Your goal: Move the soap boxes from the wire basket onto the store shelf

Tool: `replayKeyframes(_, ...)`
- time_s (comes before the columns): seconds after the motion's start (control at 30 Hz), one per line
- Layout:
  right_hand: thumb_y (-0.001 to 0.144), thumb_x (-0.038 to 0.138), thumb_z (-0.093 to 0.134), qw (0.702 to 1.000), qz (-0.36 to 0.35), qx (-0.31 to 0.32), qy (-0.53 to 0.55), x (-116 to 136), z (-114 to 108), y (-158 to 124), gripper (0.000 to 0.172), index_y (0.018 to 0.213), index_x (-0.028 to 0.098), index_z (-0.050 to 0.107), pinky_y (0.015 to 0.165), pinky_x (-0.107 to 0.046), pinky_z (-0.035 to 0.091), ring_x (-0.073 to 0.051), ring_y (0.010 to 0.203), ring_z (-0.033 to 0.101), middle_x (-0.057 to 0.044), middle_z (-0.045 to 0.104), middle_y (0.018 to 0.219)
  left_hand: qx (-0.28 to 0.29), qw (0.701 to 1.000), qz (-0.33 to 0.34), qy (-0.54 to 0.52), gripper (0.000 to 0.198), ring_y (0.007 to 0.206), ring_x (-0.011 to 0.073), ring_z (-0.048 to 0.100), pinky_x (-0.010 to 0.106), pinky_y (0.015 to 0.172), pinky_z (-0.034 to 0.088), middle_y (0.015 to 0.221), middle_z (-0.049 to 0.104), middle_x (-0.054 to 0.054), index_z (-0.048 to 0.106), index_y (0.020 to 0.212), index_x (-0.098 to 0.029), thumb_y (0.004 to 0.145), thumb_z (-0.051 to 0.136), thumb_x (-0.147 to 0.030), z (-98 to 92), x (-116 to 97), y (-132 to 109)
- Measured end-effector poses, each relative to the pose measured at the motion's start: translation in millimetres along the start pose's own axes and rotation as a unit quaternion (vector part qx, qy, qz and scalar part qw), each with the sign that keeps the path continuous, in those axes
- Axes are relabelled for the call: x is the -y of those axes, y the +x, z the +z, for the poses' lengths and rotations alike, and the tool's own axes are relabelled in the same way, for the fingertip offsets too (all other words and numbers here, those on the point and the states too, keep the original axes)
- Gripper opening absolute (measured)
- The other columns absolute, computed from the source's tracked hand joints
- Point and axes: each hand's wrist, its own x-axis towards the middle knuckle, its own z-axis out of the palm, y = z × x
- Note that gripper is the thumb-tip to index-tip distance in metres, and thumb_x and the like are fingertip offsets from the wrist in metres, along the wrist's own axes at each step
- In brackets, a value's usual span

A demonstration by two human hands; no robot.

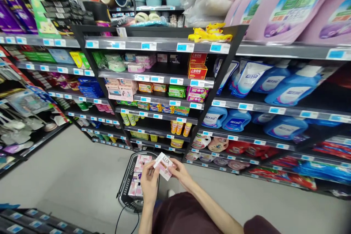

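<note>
Between both hands I hold a white and pink LUX soap box (164, 167), tilted with its printed face up. My left hand (149, 179) grips its left edge, thumb on the front. My right hand (179, 173) has hold of the right edge, fingers partly hidden by the box. Just left of and beneath my hands stands a dark shopping basket (125, 177). Inside it lie several pink and white boxes (133, 188), along with a purple-marked one (136, 177).
Shelves of boxed soaps (177, 91) rise ahead. Blue detergent bottles (286, 89) fill the right-hand shelves, with large pink jugs (290, 11) above. Kitchen utensils (16, 124) hang at far left. Grey floor (82, 175) runs around the basket. A dark cord (117, 219) lies by the basket.
</note>
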Motion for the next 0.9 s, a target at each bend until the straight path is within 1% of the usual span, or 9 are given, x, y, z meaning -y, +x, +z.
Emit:
replayKeyframes(0.1, 0.061, 0.043, 0.095, 0.999, 0.029, 0.015, 0.004, -6.4, 0.0, 13.0, 0.062, 0.114, 0.022, 0.071, 0.069, -0.034, 0.056, -0.021, 0.080, 0.071, -0.007, 0.076, 0.100, -0.040, 0.997, -0.057, -0.023, 0.044, 0.100, 0.0255, 0.070, 0.038, 0.089, 0.057, 0.108, 0.073, 0.011, 0.071, 0.103, -0.017, 0.077, 0.079, -0.052, -12.1, 13.7, 7.3)
replayKeyframes(0.2, 0.060, 0.040, 0.095, 0.998, 0.045, 0.032, 0.000, -9.9, 3.1, 24.4, 0.049, 0.100, 0.020, 0.074, 0.070, -0.032, 0.058, -0.019, 0.079, 0.072, -0.005, 0.077, 0.095, -0.076, 0.990, -0.109, -0.053, 0.049, 0.102, 0.0252, 0.070, 0.036, 0.089, 0.057, 0.109, 0.073, 0.011, 0.069, 0.107, -0.017, 0.075, 0.080, -0.052, -24.7, 23.9, 11.9)
replayKeyframes(0.27, 0.063, 0.040, 0.094, 0.997, 0.059, 0.047, -0.012, -7.7, 7.3, 32.0, 0.045, 0.098, 0.020, 0.075, 0.071, -0.030, 0.058, -0.018, 0.080, 0.072, -0.005, 0.077, 0.096, -0.082, 0.985, -0.133, -0.066, 0.051, 0.104, 0.0255, 0.070, 0.036, 0.089, 0.057, 0.110, 0.073, 0.010, 0.068, 0.109, -0.018, 0.074, 0.081, -0.052, -33.2, 25.7, 13.8)
replayKeyframes(0.43, 0.063, 0.039, 0.094, 0.988, 0.067, 0.111, -0.080, 12.2, 27.0, 55.4, 0.047, 0.100, 0.019, 0.074, 0.070, -0.030, 0.058, -0.018, 0.082, 0.071, -0.006, 0.076, 0.096, -0.102, 0.979, -0.168, -0.058, 0.054, 0.110, 0.0293, 0.070, 0.037, 0.091, 0.058, 0.115, 0.074, 0.012, 0.069, 0.109, -0.018, 0.071, 0.083, -0.054, -55.3, 15.7, 19.5)
replayKeyframes(0.57, 0.064, 0.037, 0.093, 0.973, 0.016, 0.165, -0.162, 42.6, 49.7, 73.3, 0.045, 0.101, 0.022, 0.075, 0.086, -0.046, 0.059, -0.025, 0.090, 0.072, -0.007, 0.077, 0.100, -0.121, 0.977, -0.169, -0.054, 0.054, 0.113, 0.0301, 0.070, 0.039, 0.096, 0.058, 0.116, 0.074, 0.012, 0.069, 0.110, -0.019, 0.070, 0.085, -0.052, -67.6, 4.6, 26.1)
replayKeyframes(0.67, 0.072, 0.038, 0.087, 0.949, -0.051, 0.188, -0.247, 86.1, 62.2, 86.4, 0.034, 0.103, 0.028, 0.077, 0.088, -0.053, 0.060, -0.031, 0.096, 0.072, -0.008, 0.076, 0.103, -0.117, 0.976, -0.171, -0.072, 0.058, 0.109, 0.0316, 0.071, 0.040, 0.093, 0.061, 0.114, 0.075, 0.012, 0.071, 0.107, -0.019, 0.066, 0.085, -0.057, -68.3, 0.4, 29.5)
replayKeyframes(0.77, 0.076, 0.037, 0.083, 0.928, -0.137, 0.162, -0.307, 154.8, 67.7, 104.6, 0.034, 0.108, 0.038, 0.075, 0.085, -0.051, 0.064, -0.031, 0.101, 0.072, -0.002, 0.075, 0.107, -0.101, 0.970, -0.197, -0.101, 0.056, 0.100, 0.0314, 0.074, 0.038, 0.083, 0.064, 0.106, 0.076, 0.012, 0.073, 0.099, -0.018, 0.066, 0.082, -0.063, -61.7, 3.7, 29.0)
replayKeyframes(0.83, 0.078, 0.036, 0.081, 0.909, -0.231, 0.097, -0.334, 209.7, 69.3, 120.8, 0.034, 0.111, 0.038, 0.072, 0.090, -0.046, 0.064, -0.028, 0.108, 0.071, 0.001, 0.074, 0.111, -0.101, 0.969, -0.203, -0.099, 0.056, 0.093, 0.0303, 0.075, 0.036, 0.078, 0.065, 0.099, 0.077, 0.012, 0.073, 0.094, -0.017, 0.067, 0.080, -0.066, -55.6, 11.0, 27.9)
replayKeyframes(0.9, 0.081, 0.035, 0.078, 0.871, -0.329, 0.040, -0.364, 264.5, 70.5, 140.5, 0.039, 0.119, 0.032, 0.068, 0.095, -0.043, 0.063, -0.027, 0.117, 0.067, -0.002, 0.070, 0.122, -0.103, 0.969, -0.207, -0.082, 0.059, 0.087, 0.0305, 0.076, 0.036, 0.073, 0.065, 0.092, 0.078, 0.011, 0.073, 0.091, -0.017, 0.064, 0.079, -0.070, -50.5, 21.8, 28.6)
